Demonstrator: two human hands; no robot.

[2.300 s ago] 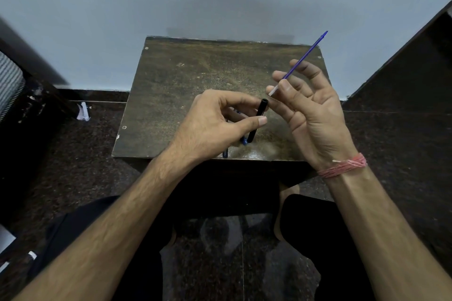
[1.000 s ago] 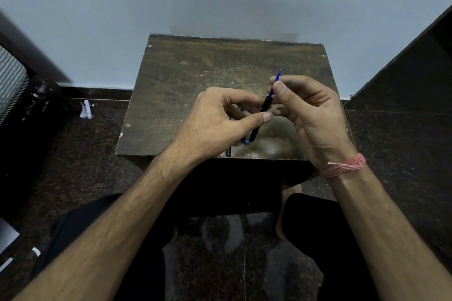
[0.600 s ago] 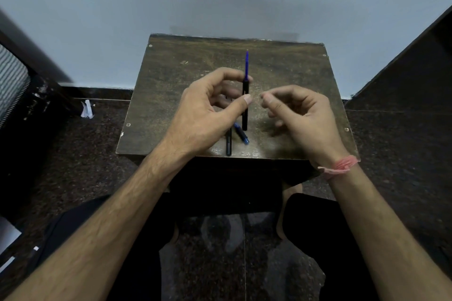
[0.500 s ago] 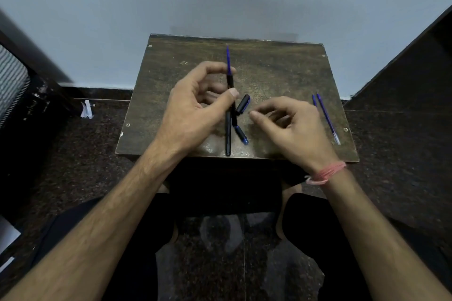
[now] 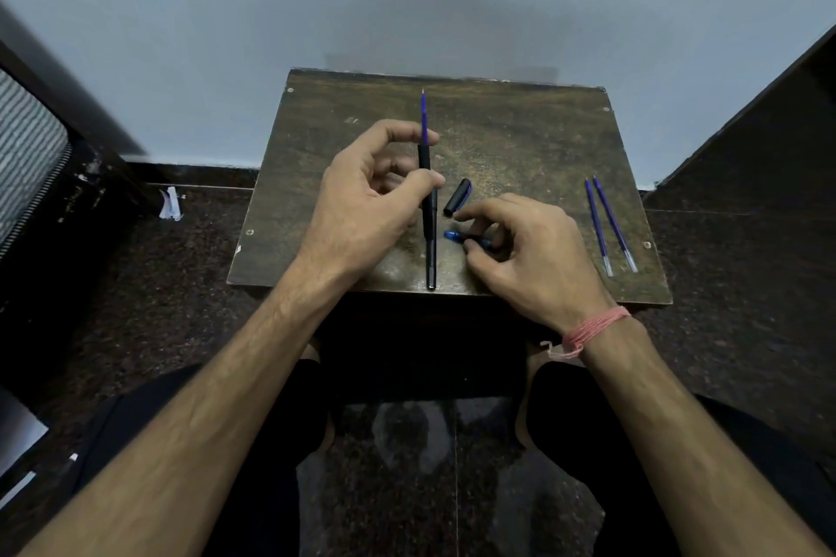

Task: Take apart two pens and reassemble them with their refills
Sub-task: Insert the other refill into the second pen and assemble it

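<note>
A worn, dark brown wooden table [image 5: 520, 136] stands against a pale wall, and the person's two bare hands work above its near half. The left hand [image 5: 362, 204] is curled, its thumb and forefinger pinching a slim black pen barrel [image 5: 425, 176] held upright. A thin blue refill [image 5: 424, 118] sticks out of the barrel's far end, pointing toward the wall. The right hand [image 5: 529, 253], with a pink thread band [image 5: 592, 328] on its wrist, rests low on the table with its fingers bent. Its thumb and fingertips close around a small black-and-blue pen piece [image 5: 466, 237] that lies on the wood. Directly in line with the held barrel, a second black pen barrel [image 5: 432, 262] lies lengthwise near the front edge, between the two hands. A short black cap [image 5: 458, 197] lies just beyond the right fingertips, untouched. Two spare blue refills [image 5: 608, 224] lie side by side near the table's right edge, well apart from both hands. No writing is readable on any part.
</note>
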